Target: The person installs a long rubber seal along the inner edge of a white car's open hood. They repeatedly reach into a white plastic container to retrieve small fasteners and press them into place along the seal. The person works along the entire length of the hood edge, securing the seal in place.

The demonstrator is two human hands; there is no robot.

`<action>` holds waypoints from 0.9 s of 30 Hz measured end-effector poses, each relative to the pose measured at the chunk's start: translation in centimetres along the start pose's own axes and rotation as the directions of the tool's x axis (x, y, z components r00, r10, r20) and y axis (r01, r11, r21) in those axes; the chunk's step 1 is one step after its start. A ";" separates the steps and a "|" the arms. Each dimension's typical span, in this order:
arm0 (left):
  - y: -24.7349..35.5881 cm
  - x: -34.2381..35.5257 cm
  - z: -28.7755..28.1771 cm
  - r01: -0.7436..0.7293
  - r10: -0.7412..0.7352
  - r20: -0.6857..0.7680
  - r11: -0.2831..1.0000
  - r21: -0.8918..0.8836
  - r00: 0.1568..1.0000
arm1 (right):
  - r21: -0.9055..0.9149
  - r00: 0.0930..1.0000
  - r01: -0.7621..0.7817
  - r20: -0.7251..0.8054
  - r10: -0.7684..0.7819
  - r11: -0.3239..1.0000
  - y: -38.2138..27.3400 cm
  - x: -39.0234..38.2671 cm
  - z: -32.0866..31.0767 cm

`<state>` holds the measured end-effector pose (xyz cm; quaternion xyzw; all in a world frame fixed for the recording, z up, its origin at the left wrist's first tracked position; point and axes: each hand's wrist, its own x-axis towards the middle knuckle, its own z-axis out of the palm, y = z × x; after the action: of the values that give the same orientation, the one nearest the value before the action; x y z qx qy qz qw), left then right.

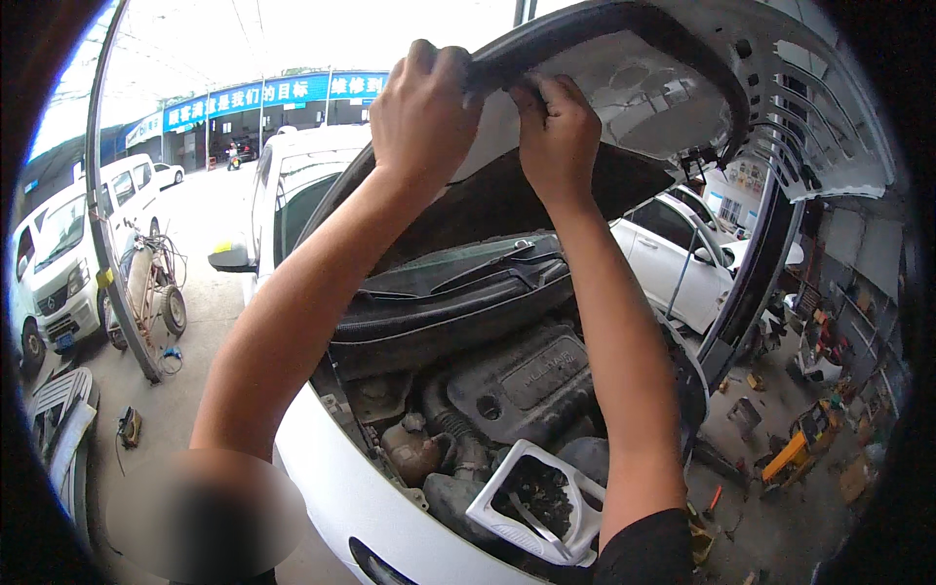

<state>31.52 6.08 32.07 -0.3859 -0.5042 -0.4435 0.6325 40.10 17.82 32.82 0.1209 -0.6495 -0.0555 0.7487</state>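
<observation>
A raised car hood (663,83) with a dark strip along its edge fills the upper middle. My left hand (422,122) has its fingers curled over that edge strip (531,31). Just to its right, my right hand (556,136) pinches at the underside of the same edge, its fingertips partly hidden. Below, the open engine bay shows a black engine cover (526,380) and a brown reservoir (409,448). A white plastic tray (502,478) holding small dark pieces rests at the bay's front, under my forearms.
White vans (78,244), a metal post (127,312) and a wheeled cart (171,302) stand left. A white car (663,253) is behind at right, beside shelving (858,331), a yellow tool (799,439) and scattered floor items. A blurred patch covers the lower left.
</observation>
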 end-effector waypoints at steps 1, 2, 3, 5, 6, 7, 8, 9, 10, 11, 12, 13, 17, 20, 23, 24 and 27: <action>0.2 0.3 0.3 -0.004 0.003 0.007 0.999 0.034 1.000 | 0.001 1.000 0.003 0.005 -0.003 1.000 0.2 0.2 0.2; 0.1 0.5 0.5 -0.007 0.006 0.014 0.998 0.068 1.000 | -0.011 1.000 0.007 0.013 -0.007 1.000 0.4 0.4 0.4; 0.3 0.7 0.5 -0.001 0.000 0.018 0.998 0.069 1.000 | -0.028 1.000 0.011 0.019 -0.010 1.000 0.6 0.6 0.3; 0.5 0.9 0.4 0.020 -0.022 0.041 0.998 0.057 0.999 | -0.060 0.999 0.018 0.029 -0.016 0.998 0.9 0.9 0.2; 0.4 1.0 0.3 0.031 -0.034 0.053 0.998 0.054 0.998 | -0.074 0.999 0.021 0.034 -0.019 0.997 0.8 0.9 0.2; 0.4 1.1 0.3 0.024 -0.025 0.039 0.999 0.036 0.999 | -0.088 0.999 0.025 0.039 -0.021 0.996 0.8 1.0 0.2; 0.5 1.3 0.3 0.016 -0.016 0.025 1.000 0.019 1.000 | -0.084 0.999 0.035 0.039 -0.032 0.996 0.8 1.1 0.3; 0.5 1.3 0.3 0.009 -0.009 0.014 1.000 0.002 1.000 | -0.080 0.998 0.044 0.041 -0.041 0.996 0.9 1.1 0.3; 0.4 1.3 0.2 0.000 0.000 0.013 1.000 0.008 1.000 | -0.075 0.998 0.053 0.043 -0.050 0.996 0.9 1.0 0.3; 0.3 1.4 0.1 -0.010 0.010 0.012 1.000 0.014 1.000 | -0.095 0.997 0.068 0.043 -0.064 0.993 0.9 0.9 0.4; 0.3 1.5 0.2 -0.022 0.021 0.013 1.000 0.019 1.000 | -0.117 0.996 0.081 0.043 -0.076 0.990 1.0 0.8 0.4; 0.3 1.5 0.3 -0.019 0.018 0.018 1.000 0.020 1.000 | -0.139 0.995 0.093 0.042 -0.088 0.986 1.1 0.7 0.5; 0.2 1.7 0.5 -0.067 0.067 0.035 0.998 0.017 0.997 | -0.196 0.996 0.081 -0.025 -0.087 0.977 1.6 0.2 1.2; -0.3 1.8 0.6 -0.124 0.123 0.046 0.992 0.024 0.991 | -0.208 0.994 0.083 -0.053 -0.096 0.975 1.6 -0.2 2.1; -0.1 1.8 0.5 -0.138 0.136 0.093 0.990 0.012 0.986 | -0.224 0.986 0.159 -0.010 -0.166 0.961 1.9 -0.2 1.8; 0.1 1.8 0.5 -0.137 0.136 0.114 0.991 0.001 0.984 | -0.231 0.983 0.182 0.003 -0.186 0.956 2.2 -0.1 1.6; 0.4 2.1 0.4 -0.027 0.051 0.215 0.993 -0.116 0.975 | -0.196 0.987 0.162 0.039 -0.157 0.967 2.5 0.0 1.0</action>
<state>31.97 6.24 34.16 -0.4770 -0.5370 -0.4138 0.5594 38.90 20.13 33.62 0.0969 -0.6375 -0.1812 0.7425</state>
